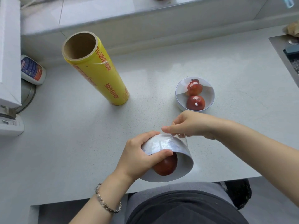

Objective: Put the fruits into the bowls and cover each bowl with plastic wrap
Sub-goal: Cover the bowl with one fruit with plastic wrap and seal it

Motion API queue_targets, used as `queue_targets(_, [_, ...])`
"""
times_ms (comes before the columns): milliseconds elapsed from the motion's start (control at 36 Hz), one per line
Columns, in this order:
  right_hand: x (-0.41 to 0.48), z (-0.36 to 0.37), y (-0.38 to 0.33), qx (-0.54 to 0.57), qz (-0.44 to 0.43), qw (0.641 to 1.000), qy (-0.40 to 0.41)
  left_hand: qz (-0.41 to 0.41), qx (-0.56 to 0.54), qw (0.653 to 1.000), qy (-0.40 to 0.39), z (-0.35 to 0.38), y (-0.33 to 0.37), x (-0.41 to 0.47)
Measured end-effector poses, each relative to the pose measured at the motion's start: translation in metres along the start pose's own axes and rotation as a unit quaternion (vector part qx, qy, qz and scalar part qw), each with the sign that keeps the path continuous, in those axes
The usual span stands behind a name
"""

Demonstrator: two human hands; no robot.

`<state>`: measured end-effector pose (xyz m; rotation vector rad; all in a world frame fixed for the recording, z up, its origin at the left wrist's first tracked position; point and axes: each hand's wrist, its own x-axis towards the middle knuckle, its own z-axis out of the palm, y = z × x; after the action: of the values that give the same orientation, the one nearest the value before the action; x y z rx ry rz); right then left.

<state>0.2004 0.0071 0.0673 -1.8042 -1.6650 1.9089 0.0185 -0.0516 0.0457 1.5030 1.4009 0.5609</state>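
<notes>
Now sealing the second bowl (178,165) at the counter's near edge: left hand (137,157) grips it tilted (fruit (166,165) inside), right hand (192,125) pinches wrap (163,143); next, press edges down.

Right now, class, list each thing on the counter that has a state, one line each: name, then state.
Near bowl: tipped toward the camera, gripped by the left hand, one red fruit inside.
Plastic wrap: pressed onto the bowl's outside by the right hand.
Far bowl: upright, wrapped, two fruits inside.
Wrap roll: standing on end.
</notes>
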Motion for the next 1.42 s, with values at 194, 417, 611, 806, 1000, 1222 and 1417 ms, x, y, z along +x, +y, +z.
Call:
queue_targets(194, [0.016, 0.028, 0.01, 0.09, -0.124, 0.975, 0.158, 0.016, -0.029, 0.999, 0.013, 0.0, -0.001, -0.002])
queue_targets(417, [0.017, 0.033, 0.022, 0.18, -0.063, 0.977, 0.1, 0.035, -0.065, 0.997, 0.024, 0.0, -0.002, -0.009])
queue_targets(611, [0.013, 0.029, 0.045, 0.078, -0.023, 0.981, 0.174, 0.006, -0.088, 0.996, 0.005, 0.0, -0.007, -0.011])
queue_targets(806, [-0.04, 0.028, 0.03, 0.053, -0.334, 0.927, 0.163, -0.005, -0.079, 0.997, 0.026, -0.004, -0.01, -0.009])
queue_targets(1000, [-0.03, 0.045, 0.025, -0.078, -0.338, 0.934, 0.09, 0.006, -0.082, 0.996, 0.031, -0.006, -0.005, -0.007])
queue_targets(1222, [-0.019, 0.042, 0.017, -0.068, -0.249, 0.965, 0.047, -0.007, -0.102, 0.994, 0.039, -0.005, -0.006, -0.007])
queue_targets(1417, [-0.017, 0.03, 0.042, 0.081, -0.158, 0.983, -0.038, -0.012, -0.126, 0.99, 0.064, -0.006, -0.012, -0.004])
